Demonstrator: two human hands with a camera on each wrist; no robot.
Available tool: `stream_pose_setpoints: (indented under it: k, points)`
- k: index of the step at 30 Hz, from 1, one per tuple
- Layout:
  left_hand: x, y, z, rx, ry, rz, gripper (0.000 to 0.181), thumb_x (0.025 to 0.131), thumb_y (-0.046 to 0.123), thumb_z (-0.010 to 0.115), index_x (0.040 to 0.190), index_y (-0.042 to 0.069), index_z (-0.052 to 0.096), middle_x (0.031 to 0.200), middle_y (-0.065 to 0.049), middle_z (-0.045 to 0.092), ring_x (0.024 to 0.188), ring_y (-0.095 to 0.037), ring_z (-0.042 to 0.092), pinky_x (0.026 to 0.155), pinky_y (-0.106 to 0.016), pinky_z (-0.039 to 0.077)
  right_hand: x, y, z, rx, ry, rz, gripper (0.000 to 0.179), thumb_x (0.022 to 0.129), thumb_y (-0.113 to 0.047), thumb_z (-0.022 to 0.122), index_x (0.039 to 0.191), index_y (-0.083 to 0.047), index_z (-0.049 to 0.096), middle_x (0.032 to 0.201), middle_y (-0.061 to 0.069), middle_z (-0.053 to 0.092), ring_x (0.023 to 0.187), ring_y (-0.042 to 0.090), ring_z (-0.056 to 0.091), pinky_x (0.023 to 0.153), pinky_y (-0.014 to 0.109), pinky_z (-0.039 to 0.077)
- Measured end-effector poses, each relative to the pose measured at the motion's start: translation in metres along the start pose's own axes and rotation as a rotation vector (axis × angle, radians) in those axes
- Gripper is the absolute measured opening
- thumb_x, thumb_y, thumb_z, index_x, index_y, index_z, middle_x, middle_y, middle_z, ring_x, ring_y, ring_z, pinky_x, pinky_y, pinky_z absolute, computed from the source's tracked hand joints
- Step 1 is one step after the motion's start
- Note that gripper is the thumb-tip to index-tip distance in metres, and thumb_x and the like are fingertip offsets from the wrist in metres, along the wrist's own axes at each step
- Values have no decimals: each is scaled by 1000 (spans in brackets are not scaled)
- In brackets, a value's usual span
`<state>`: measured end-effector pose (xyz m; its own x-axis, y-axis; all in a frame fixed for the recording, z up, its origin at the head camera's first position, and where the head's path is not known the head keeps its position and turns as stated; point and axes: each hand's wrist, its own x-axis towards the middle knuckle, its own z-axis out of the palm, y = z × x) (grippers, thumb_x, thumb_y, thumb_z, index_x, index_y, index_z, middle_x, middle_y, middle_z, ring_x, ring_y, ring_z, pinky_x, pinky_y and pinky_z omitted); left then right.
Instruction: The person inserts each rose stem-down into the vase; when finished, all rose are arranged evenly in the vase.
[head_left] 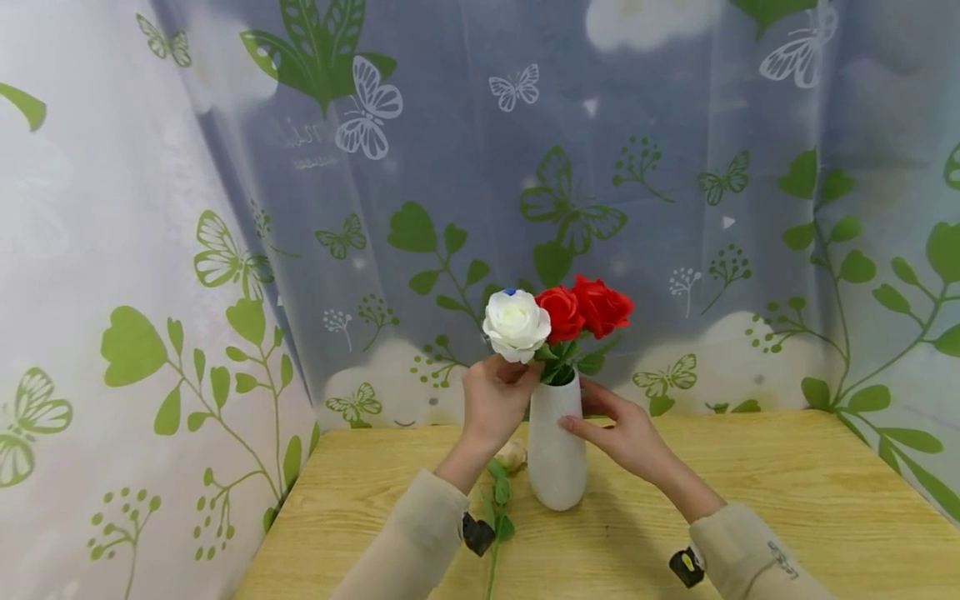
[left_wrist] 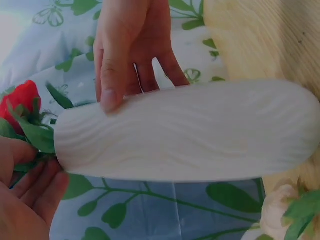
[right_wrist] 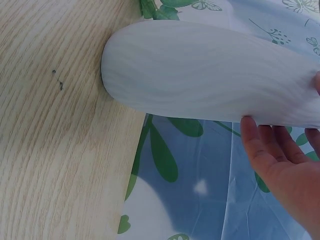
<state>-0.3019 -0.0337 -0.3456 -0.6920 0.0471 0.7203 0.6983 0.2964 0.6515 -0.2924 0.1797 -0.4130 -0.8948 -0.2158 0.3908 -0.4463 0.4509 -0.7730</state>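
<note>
A ribbed white vase point(head_left: 557, 450) stands upright on the table, with two red roses point(head_left: 602, 307) and green leaves rising from its mouth. My left hand point(head_left: 497, 398) pinches the white rose point(head_left: 517, 326) just under its bloom, beside the vase's rim. In the left wrist view, the fingers of that hand point(left_wrist: 30, 185) are curled at the leaves by the rim. My right hand point(head_left: 626, 433) holds the vase's upper part from the right, thumb in front and fingers behind. The right wrist view shows its fingertips point(right_wrist: 248, 122) against the vase's side point(right_wrist: 200, 75).
A pale rose point(head_left: 512, 457) with a long green stem lies on the wooden table point(head_left: 360, 500), left of the vase. A bit of blue point(head_left: 511, 292) peeks out behind the white bloom. A printed curtain point(head_left: 450, 250) hangs along the table's back and sides.
</note>
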Motion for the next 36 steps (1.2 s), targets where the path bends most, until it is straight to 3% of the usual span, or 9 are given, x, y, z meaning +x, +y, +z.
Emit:
stream_pose_setpoints:
  k: [4,8,12,20,27,36]
  points:
    - [-2,1,4,48,11,-6,8,90,5,78,83,1,80,79,-14,79,73,-28,79,63,-29,63,-1,1,0,6,4,-1,73,98,-38,77,161,-19,46,135,9,71,121,30,70,94,45,62]
    - [-4,-1,7,62,45,-25,6,88,5,79,83,1,81,82,-14,79,77,-29,79,71,-37,67,-1,2,0,8,1,-8,73,98,-38,77,161,-19,46,135,9,71,121,30,70,95,46,61]
    - [-6,-7,7,27,56,-99,6,87,7,81,86,2,83,91,-15,76,80,-32,77,71,-35,67,-1,3,1,7,-4,-15,72,98,-37,77,161,-18,46,136,10,71,121,31,70,95,49,62]
    - [-3,-19,7,-77,5,-265,20,90,18,83,100,0,84,108,-17,78,95,-36,75,74,-33,65,-1,1,0,9,-4,-4,73,98,-38,76,162,-19,44,137,11,70,121,31,69,95,50,62]
    - [-3,-26,9,-83,17,-292,35,91,19,83,115,-6,78,117,-23,77,100,-39,75,79,-44,67,-1,0,1,-5,6,-6,74,98,-38,76,161,-19,44,134,10,71,120,30,70,94,49,62]
    - [-11,-32,4,-173,0,-291,29,92,13,81,120,3,80,105,-19,80,96,-30,78,75,-23,62,-1,1,4,-7,7,9,73,97,-39,77,161,-20,46,133,11,72,118,30,71,91,44,63]
